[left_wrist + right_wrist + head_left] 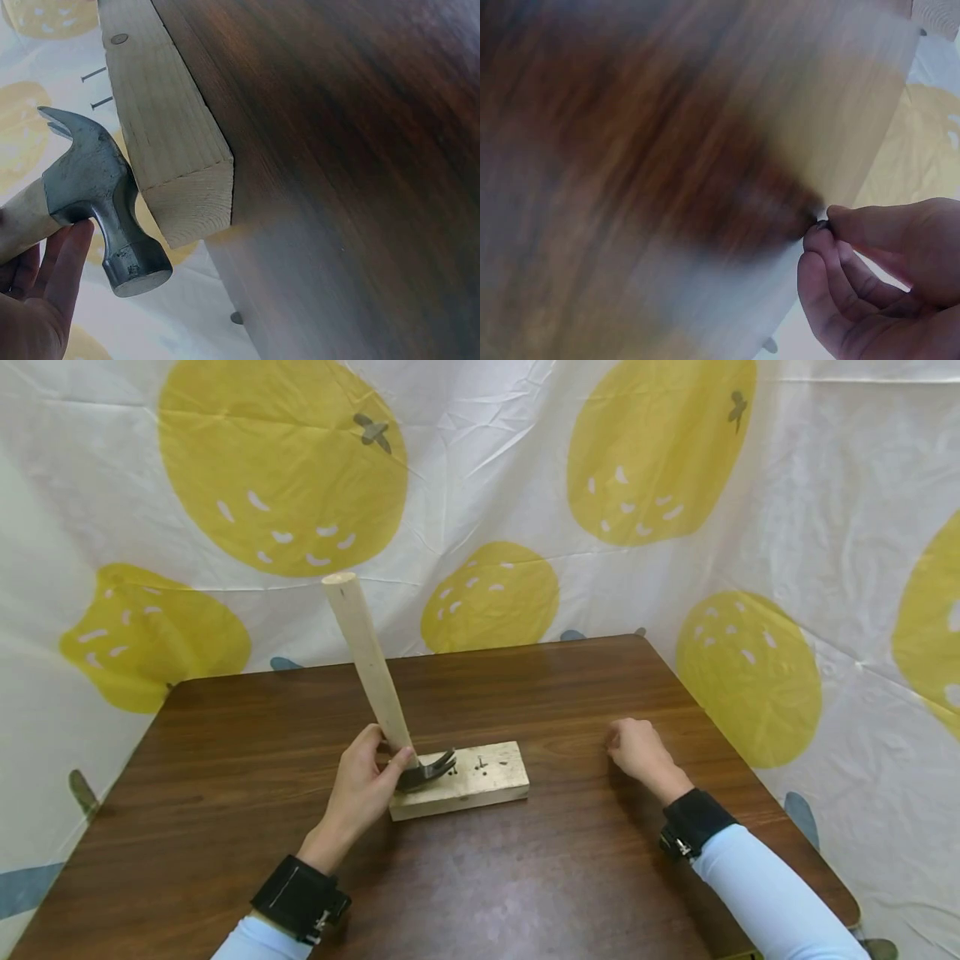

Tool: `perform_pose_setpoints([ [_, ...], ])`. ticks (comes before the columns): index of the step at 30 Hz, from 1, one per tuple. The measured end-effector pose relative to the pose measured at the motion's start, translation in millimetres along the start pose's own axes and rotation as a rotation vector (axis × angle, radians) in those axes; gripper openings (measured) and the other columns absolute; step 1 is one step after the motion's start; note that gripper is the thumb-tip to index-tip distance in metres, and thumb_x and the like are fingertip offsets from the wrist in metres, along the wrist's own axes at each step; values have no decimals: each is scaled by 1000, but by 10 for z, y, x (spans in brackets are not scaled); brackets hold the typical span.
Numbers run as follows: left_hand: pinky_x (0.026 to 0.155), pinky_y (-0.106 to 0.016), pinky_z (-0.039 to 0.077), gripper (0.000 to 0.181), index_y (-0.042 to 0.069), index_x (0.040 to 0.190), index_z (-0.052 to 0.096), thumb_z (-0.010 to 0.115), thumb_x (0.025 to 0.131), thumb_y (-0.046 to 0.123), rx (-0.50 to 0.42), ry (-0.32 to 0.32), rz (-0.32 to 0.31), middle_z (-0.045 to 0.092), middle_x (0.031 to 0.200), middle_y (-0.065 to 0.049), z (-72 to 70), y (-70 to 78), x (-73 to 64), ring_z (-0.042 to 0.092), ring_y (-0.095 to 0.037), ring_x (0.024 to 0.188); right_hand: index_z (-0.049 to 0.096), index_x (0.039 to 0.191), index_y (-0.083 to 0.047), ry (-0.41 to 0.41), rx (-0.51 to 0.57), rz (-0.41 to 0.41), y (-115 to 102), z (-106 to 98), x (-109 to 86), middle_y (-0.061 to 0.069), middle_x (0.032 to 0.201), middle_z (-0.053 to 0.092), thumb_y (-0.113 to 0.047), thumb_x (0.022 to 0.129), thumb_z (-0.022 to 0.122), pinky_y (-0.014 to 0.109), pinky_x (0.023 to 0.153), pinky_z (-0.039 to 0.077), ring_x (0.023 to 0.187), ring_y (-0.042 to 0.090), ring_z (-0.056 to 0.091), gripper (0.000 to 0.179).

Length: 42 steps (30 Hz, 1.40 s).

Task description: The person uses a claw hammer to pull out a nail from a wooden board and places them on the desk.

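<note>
My left hand (363,785) grips a claw hammer (371,668) low on its wooden handle, close to the head. The handle points up, leaning left, and the dark steel head overlaps the left end of a pale wooden block (480,789) in the head view. In the left wrist view the hammer head (94,169) lies beside the block (169,112). Nails (102,103) stick out of the block's top face. Over the right part of the table my right hand (641,752) pinches a small dark piece (822,224) between thumb and forefinger, mostly hidden by the fingertips.
The brown wooden table (570,877) has rounded corners, and its right edge runs near my right forearm. A white curtain (495,460) with yellow fruit prints hangs behind the table and along its sides. Each wrist wears a black band (697,822).
</note>
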<state>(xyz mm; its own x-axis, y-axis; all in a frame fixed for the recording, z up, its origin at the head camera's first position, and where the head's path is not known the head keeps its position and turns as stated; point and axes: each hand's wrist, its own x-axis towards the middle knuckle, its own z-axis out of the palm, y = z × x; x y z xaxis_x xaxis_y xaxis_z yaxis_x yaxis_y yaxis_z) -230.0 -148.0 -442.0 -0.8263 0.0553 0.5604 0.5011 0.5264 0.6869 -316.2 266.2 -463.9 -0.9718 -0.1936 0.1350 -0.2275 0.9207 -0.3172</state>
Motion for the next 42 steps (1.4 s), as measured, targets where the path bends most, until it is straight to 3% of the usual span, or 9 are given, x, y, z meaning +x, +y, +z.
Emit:
perform_pose_setpoints([
  [13,61,-24,47,16,6,102,61,72,91,6,3,-16,-16,59,92,0,-25,10,-7,62,-17,86,73,96,-2,42,5,74,114,-34,-28,9,86,68,0,84,70,41,71,50,85,31,66,12],
  [23,62,-24,49,17,6,103,60,71,91,7,36,-29,-6,58,94,0,-64,11,-4,63,-19,88,73,97,-4,57,-7,94,132,-47,-44,10,88,68,-1,86,67,40,62,49,80,30,65,13],
  [37,62,-23,50,17,5,97,58,73,89,5,110,-55,76,55,91,-1,-82,10,5,61,-16,80,72,100,-3,22,6,131,116,-22,-46,12,92,67,-3,89,68,39,66,50,83,29,65,12],
  [42,64,-28,52,18,5,98,58,74,89,6,116,-77,97,53,89,-1,-91,15,20,60,-15,77,70,100,-1,53,-13,106,95,-41,-67,14,93,67,-5,90,67,41,65,50,82,31,66,11],
])
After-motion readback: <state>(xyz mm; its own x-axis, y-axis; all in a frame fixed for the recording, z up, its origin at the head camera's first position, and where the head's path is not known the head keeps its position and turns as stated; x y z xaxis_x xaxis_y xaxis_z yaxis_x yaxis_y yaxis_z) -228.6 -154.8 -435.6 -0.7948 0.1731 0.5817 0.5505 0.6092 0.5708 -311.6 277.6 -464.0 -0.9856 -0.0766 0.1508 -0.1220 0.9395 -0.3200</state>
